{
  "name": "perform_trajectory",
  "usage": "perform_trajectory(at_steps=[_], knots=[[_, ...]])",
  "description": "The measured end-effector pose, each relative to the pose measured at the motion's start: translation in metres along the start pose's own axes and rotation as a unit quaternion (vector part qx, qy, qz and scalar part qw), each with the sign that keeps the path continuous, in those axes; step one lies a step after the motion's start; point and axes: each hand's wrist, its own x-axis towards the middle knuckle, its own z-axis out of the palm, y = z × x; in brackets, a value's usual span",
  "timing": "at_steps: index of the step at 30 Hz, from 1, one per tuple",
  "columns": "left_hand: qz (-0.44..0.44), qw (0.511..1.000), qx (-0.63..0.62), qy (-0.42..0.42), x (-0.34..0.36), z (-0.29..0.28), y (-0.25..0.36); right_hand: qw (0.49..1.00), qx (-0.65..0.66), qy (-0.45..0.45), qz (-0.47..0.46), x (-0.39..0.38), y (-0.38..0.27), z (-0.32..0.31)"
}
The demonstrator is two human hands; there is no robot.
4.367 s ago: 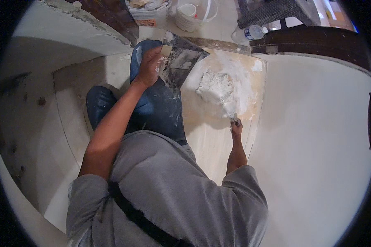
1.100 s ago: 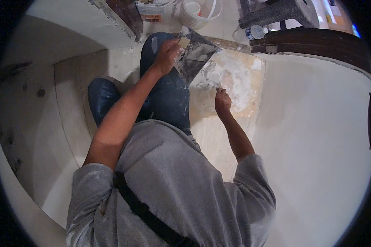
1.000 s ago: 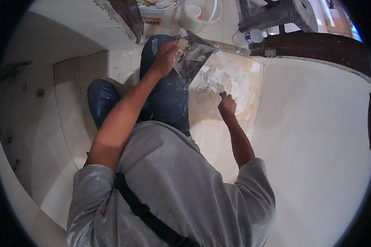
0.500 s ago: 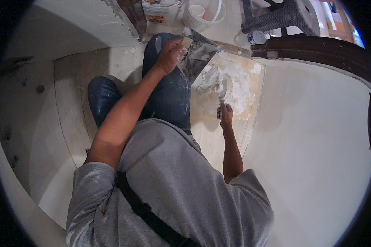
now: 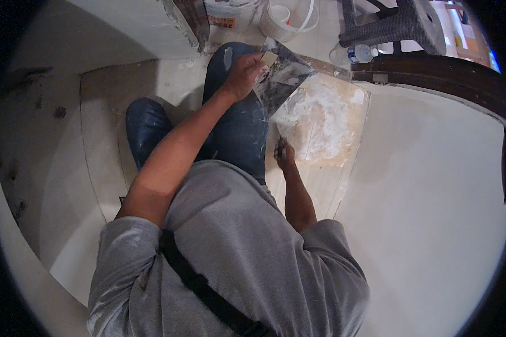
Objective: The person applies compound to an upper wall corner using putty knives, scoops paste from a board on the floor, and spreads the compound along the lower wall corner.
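Note:
My left hand (image 5: 248, 76) grips a dark, flat, roughly square plate (image 5: 289, 73) smeared with whitish paste, held over my knee. A small beige piece (image 5: 269, 58) shows beside the fingers at the plate's edge. My right hand (image 5: 284, 154) is closed round a putty knife (image 5: 281, 133), whose blade is blurred and hard to make out. It is at the left edge of a tan patch (image 5: 343, 156) on the floor, coated with white paste (image 5: 326, 112). The plate overhangs the upper left corner of that patch.
Ahead are a white bucket (image 5: 270, 28) with a cup inside, another tub (image 5: 222, 11), a clear plastic bottle (image 5: 360, 54) on its side and a dark stool (image 5: 413, 33). A dark curved edge (image 5: 427, 70) borders a pale surface (image 5: 427, 185) at right.
My right hand and the putty knife have moved left, from the pasted patch to its left edge. My left hand still holds the plate. The whole view has shifted slightly.

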Motion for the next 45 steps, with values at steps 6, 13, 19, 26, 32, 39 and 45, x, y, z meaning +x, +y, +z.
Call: perform_trajectory(at_steps=[6,13,19,26,32,39,45], knots=[[0.049,0.997,0.056,0.000,0.000,-0.003,0.003,0.996,0.055,0.040,-0.060,-0.014,-0.033,0.026],[-0.037,0.999,-0.033,0.008,0.003,-0.004,-0.008,0.946,-0.078,0.149,-0.278,-0.048,-0.090,0.009],[0.084,0.994,0.063,0.036,0.000,-0.004,-0.010,0.700,-0.527,0.311,-0.367,-0.055,-0.129,0.033],[0.163,0.975,0.127,0.075,0.004,-0.003,-0.032,0.725,-0.486,0.321,-0.367,-0.060,-0.109,0.045],[-0.024,0.999,-0.016,0.017,0.005,-0.006,-0.015,0.727,-0.412,0.360,-0.414,-0.052,-0.083,0.049],[0.067,0.995,0.056,0.055,-0.001,0.000,-0.010,0.740,-0.494,0.332,-0.314,-0.046,-0.109,0.038],[-0.035,0.999,-0.026,-0.023,0.002,-0.001,-0.010,0.810,-0.372,0.297,-0.344,-0.054,-0.109,0.040]])
